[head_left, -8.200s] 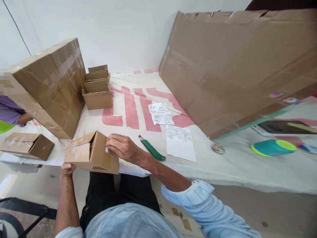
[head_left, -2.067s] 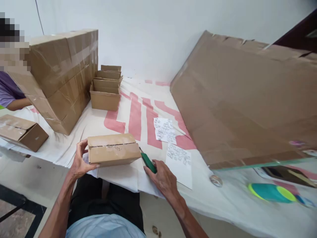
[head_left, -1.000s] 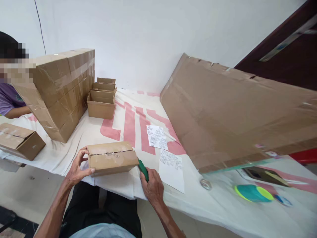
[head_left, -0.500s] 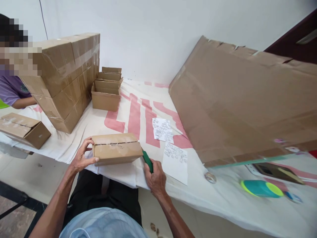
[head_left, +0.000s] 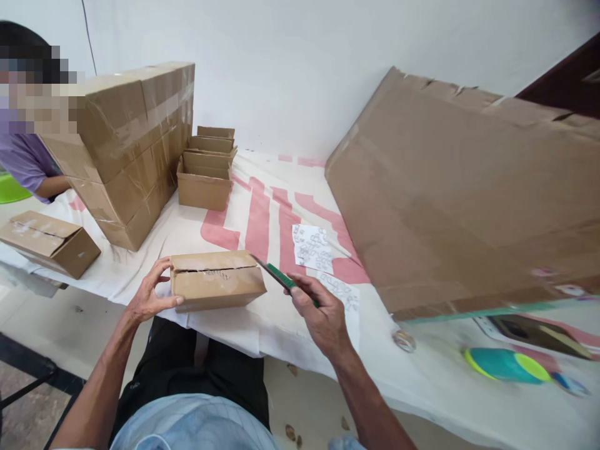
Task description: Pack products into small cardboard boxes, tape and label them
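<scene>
A small brown cardboard box [head_left: 218,284] lies at the table's front edge, its top flaps nearly meeting along a dark, ragged slit. My left hand [head_left: 152,292] grips the box's left end, thumb on the front side and fingers at the back corner. In my right hand [head_left: 323,309] is a green-handled utility knife [head_left: 280,275], held up to the right of the box. Its blade points left, with the tip at the box's top right back corner; I cannot tell whether it touches.
Taped boxes [head_left: 135,150] are stacked at left, beside open boxes [head_left: 205,187]. Another box [head_left: 51,240] lies at far left near a co-worker's arm [head_left: 52,186]. Marked papers [head_left: 313,245], a tape roll [head_left: 404,340], a teal item [head_left: 506,364] and a large cardboard sheet [head_left: 469,200] stand rightward.
My right hand has lifted the knife from the box's right side, up and rightward, so the blade now shows. My left hand stays on the box.
</scene>
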Action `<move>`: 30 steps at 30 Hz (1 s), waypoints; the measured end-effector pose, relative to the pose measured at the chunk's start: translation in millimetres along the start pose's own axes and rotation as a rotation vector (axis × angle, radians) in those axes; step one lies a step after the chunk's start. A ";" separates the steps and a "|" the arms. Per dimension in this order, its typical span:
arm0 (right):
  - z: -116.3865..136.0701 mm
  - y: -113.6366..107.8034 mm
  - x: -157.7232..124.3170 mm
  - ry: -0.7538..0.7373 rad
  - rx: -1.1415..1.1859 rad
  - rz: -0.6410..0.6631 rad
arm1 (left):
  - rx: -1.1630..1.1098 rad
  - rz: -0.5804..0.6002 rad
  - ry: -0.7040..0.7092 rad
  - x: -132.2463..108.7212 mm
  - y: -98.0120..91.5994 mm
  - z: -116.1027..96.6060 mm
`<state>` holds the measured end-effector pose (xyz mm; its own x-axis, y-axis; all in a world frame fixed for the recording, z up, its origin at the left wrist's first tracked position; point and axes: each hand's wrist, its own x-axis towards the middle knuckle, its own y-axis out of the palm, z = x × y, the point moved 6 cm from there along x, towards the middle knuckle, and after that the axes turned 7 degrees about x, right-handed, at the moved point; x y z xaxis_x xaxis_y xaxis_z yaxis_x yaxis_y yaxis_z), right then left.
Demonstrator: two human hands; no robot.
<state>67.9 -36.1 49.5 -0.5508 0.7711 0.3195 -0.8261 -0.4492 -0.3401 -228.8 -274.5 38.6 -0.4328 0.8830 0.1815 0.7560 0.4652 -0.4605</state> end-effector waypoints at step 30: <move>147.9 113.4 96.5 -0.449 -0.350 0.847 | 0.053 -0.018 0.000 -0.5 0.8 7.2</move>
<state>-96.5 -79.4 172.5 -0.9913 -0.0119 0.1312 -0.1025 -0.5561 -0.8248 -231.5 -275.0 31.9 -0.4457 0.8747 0.1904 0.7213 0.4769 -0.5023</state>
